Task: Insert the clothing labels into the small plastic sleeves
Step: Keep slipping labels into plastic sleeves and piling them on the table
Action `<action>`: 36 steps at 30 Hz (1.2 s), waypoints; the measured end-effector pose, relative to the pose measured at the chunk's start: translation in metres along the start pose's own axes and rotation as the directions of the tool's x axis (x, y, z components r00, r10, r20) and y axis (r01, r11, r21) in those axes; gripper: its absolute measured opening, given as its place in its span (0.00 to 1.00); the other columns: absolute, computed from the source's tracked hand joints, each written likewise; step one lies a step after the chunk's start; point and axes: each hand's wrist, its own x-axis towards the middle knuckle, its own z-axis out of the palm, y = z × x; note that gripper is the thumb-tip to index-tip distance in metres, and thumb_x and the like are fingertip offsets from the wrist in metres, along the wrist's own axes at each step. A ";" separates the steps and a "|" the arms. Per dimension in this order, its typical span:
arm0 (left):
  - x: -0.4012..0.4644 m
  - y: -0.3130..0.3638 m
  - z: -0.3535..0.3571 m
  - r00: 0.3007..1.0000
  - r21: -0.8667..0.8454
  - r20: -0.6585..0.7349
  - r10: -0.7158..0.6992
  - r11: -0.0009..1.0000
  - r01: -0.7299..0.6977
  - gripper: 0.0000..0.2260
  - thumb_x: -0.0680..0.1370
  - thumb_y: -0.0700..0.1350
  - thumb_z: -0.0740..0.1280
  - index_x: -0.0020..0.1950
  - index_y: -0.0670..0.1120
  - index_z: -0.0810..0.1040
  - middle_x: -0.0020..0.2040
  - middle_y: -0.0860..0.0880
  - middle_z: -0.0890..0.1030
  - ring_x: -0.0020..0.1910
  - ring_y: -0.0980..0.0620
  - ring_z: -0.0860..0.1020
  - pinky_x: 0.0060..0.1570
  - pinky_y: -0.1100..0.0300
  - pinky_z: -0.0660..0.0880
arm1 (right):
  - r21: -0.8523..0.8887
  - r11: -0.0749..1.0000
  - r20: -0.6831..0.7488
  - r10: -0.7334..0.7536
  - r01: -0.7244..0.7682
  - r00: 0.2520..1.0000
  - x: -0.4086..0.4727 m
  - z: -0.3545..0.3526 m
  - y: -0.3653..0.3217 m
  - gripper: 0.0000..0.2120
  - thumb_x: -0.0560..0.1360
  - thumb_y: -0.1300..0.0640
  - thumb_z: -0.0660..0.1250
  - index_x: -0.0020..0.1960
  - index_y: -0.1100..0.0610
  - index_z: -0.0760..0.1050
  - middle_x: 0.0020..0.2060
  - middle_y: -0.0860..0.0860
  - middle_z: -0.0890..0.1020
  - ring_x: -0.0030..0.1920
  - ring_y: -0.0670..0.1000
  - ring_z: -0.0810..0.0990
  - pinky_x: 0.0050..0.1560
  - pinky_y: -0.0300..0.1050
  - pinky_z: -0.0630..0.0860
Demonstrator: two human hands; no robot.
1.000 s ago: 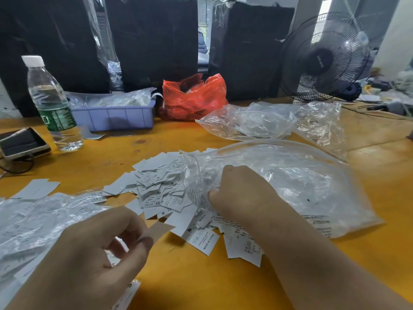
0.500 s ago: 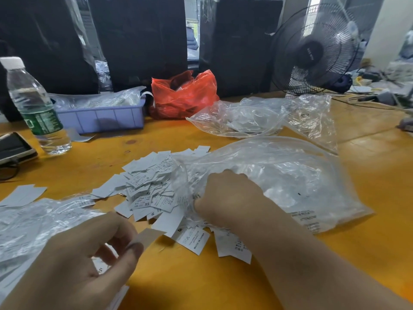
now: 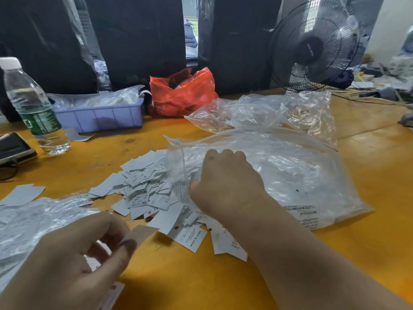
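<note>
Nearest to you, your left hand [image 3: 67, 262] is low at the left side, and its thumb and forefinger pinch one blank label [image 3: 139, 234] by its end, so the label sticks out toward the pile. Under this hand lies a heap of small plastic sleeves [image 3: 29, 224] that already have labels inside them, on the yellow table [image 3: 183, 283].

A little further, your right hand [image 3: 225, 186] rests at the mouth of a large clear bag [image 3: 290, 175]. The fingers are curled down into the crumpled plastic and seem to grip it, but the fingertips are hidden, so you cannot tell exactly what they hold. Just left of this hand, the loose clothing labels [image 3: 145, 189] lie scattered in a pile in the middle of the table; some show "XS", "M" and "MADE IN CHINA".

Behind the large bag there is a second clear bag [image 3: 263, 113], also crumpled. At the far left stand a water bottle [image 3: 33, 108] and, beside it, a phone [image 3: 13, 148] at the table edge. Further back are a lilac tray [image 3: 100, 117] with plastic in it, a red plastic bag [image 3: 181, 95], and a black fan [image 3: 312, 45] at the right.
</note>
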 end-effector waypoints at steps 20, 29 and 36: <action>0.008 0.060 -0.019 0.999 -0.020 -0.043 -0.019 1.000 0.018 0.05 0.70 0.56 0.66 0.38 0.57 0.76 0.35 0.57 0.79 0.27 0.57 0.77 0.24 0.70 0.70 | -0.006 0.997 -0.262 0.072 -0.076 0.962 -0.001 -0.032 0.007 0.23 0.75 0.43 0.63 0.62 0.56 0.69 0.51 0.56 0.75 0.50 0.54 0.69 0.43 0.46 0.65; 0.008 0.069 -0.024 0.999 -0.016 -0.006 -0.039 0.999 0.039 0.06 0.70 0.48 0.70 0.35 0.55 0.75 0.35 0.58 0.78 0.31 0.55 0.77 0.26 0.70 0.70 | 0.250 0.784 -0.643 -0.304 0.568 0.703 -0.036 -0.035 -0.029 0.14 0.69 0.68 0.70 0.49 0.54 0.82 0.41 0.43 0.83 0.44 0.42 0.81 0.49 0.33 0.76; 0.008 0.064 -0.026 0.974 -0.127 -0.063 -0.218 0.970 0.209 0.05 0.71 0.54 0.66 0.39 0.53 0.76 0.34 0.55 0.79 0.25 0.53 0.75 0.27 0.62 0.71 | 0.895 0.194 -0.312 -0.370 0.402 0.875 -0.044 -0.016 -0.046 0.16 0.65 0.75 0.68 0.44 0.57 0.81 0.41 0.51 0.86 0.44 0.47 0.84 0.45 0.38 0.79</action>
